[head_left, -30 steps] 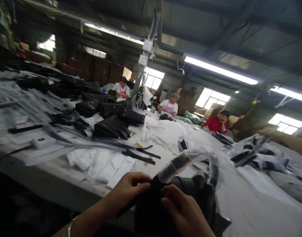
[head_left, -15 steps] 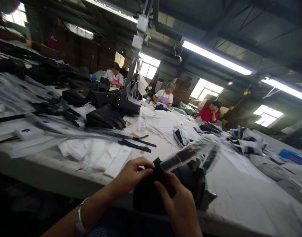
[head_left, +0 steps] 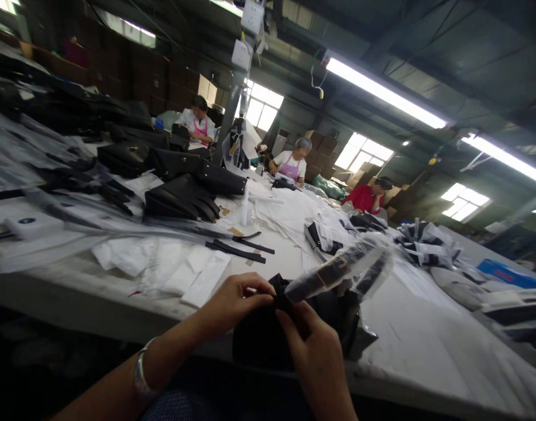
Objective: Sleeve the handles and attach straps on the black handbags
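A black handbag (head_left: pixel 261 342) rests at the table's front edge, right before me. Its handle (head_left: pixel 325 275) is wrapped in clear plastic and sticks up to the right. My left hand (head_left: pixel 244 298), with a bracelet at the wrist, pinches the bag's top edge near the base of the handle. On the other side, my right hand (head_left: pixel 314 342) has thumb and fingers closed on the same upper part of the bag. The spot between my fingertips is dark, and its details cannot be made out.
Left on the table (head_left: pixel 408 333) lie black bags (head_left: pixel 180 199), black straps (head_left: pixel 237 250) and white wrapping sheets (head_left: pixel 162 269). Plastic-wrapped pieces (head_left: pixel 426 245) and a blue packet (head_left: pixel 509 273) are at the right. Several people sit farther back, beyond a post (head_left: pixel 233 105).
The camera view has shifted slightly, so the background sits a little differently. Both hands stay on the bag's top edge, with only slight finger movement.
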{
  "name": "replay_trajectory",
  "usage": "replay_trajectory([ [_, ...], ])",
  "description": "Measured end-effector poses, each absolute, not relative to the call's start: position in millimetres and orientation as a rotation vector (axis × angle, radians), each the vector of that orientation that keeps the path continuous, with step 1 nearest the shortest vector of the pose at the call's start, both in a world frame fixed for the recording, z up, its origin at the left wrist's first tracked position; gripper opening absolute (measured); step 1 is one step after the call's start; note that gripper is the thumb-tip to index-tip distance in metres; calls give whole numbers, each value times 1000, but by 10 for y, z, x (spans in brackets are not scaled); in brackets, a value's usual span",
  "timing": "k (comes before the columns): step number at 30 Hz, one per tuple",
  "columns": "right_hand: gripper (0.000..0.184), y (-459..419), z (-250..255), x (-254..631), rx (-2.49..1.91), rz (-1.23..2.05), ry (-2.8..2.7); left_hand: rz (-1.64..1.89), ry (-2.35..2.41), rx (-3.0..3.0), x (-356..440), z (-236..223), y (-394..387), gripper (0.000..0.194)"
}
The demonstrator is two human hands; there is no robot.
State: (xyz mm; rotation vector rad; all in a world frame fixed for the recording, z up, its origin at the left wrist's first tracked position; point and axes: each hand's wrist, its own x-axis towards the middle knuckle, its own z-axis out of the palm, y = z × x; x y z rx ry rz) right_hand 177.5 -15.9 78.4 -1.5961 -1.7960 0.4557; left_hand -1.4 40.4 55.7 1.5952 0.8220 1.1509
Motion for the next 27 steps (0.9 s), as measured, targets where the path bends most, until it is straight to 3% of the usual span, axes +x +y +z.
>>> replay_trajectory([
  [17, 32, -177, 859, 1674, -1686, 274, -1790, 1112, 862, 1744, 7, 662, 393, 9],
  [27, 30, -169, 859, 1669, -1762, 351, -1751, 1018, 694, 1707, -137, 564, 533, 19],
])
